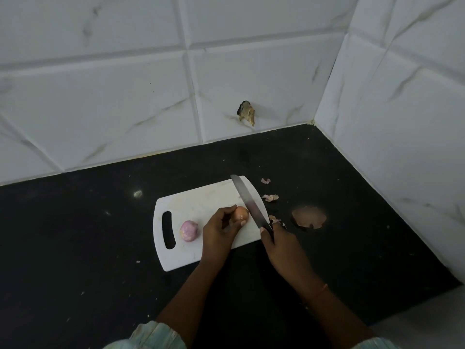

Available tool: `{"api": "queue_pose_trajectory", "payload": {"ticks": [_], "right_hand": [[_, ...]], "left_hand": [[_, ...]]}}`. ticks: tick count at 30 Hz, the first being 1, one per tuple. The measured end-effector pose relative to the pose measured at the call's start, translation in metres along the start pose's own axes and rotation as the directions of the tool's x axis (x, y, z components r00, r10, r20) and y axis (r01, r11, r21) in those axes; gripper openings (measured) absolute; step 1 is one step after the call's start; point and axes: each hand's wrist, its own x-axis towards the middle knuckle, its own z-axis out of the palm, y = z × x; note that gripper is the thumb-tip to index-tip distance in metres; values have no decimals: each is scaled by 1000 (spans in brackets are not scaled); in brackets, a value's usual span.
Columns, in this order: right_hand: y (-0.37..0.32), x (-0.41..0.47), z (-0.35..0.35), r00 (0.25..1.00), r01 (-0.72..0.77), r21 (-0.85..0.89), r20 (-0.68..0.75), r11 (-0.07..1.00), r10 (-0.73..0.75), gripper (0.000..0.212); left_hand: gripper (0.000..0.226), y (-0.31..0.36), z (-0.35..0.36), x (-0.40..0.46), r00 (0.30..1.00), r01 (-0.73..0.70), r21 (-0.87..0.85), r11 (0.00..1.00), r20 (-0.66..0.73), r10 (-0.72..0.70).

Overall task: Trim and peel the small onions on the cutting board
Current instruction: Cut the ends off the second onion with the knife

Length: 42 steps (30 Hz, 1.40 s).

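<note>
Pinning the unpeeled onion (242,214) w/ left hand (219,229): fingers curled closed around its left side, thumb and fingertips on it, so it can't roll on the board (198,200). Right hand (278,244) is wrapped shut on the knife (247,200) handle; blade angled across the onion's right end, edge touching or just beside it, can't tell which. Looks like an end trim, judging by that lineup.

Peeled onion (188,230) sits left of the held one, near the handle slot (168,229), apart from the blade, prob parked there as done.

Materials: board is white plastic, smooth, rounded corners. Held onion has tan papery skin, glossy; peeled one is pale pink, wet-looking. Blade is plain steel, tapered. Dry skin scraps (270,197) lie right of the board on the black speckled counter (88,235), plus a bigger brown piece (309,216), prob pushed clear of the cut zone.
</note>
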Motion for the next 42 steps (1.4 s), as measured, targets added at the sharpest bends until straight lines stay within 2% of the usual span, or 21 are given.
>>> {"api": "queue_pose_trajectory", "payload": {"ticks": [7,15,20,27,42], "right_hand": [[-6,-2,1,999,31,-35,-9,999,-31,28],[-13,10,-11,995,95,-238,41,967,-87,36],[-20,12,-9,993,116,-349,11,930,-119,35],[-18,15,-9,992,121,-304,66,945,-106,36],[-10,23,-7,989,141,-378,104,915,-109,32]], "left_hand": [[39,0,0,0,1000,1,19,1000,3,-1],[40,-3,1,2,1000,9,-6,1000,-16,-9],[38,-3,2,5,1000,19,-41,999,-19,-20],[33,3,1,3,999,-8,-51,999,-34,6],[32,5,2,4,999,-40,6,999,-28,41]]}}
